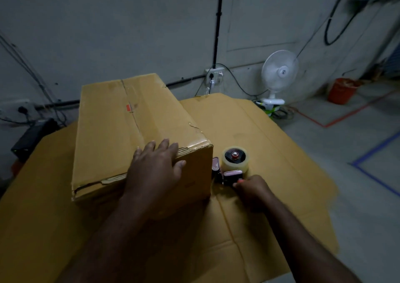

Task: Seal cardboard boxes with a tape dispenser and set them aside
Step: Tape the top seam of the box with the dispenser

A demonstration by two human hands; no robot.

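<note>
A long closed cardboard box (121,122) lies on a flattened cardboard sheet (259,142), its top seam running away from me. My left hand (154,168) rests flat on the box's near top edge, fingers spread. Just right of the box's near right corner is a tape dispenser (232,163) with a clear tape roll and pink frame, its front end against the box's side. My right hand (253,188) is closed around the dispenser's handle, which is mostly hidden by the fingers.
A white fan (279,72) stands on the floor at the back right, with cables and a wall socket (214,74) behind the box. An orange bucket (343,91) sits far right. A black device (32,137) lies at the left.
</note>
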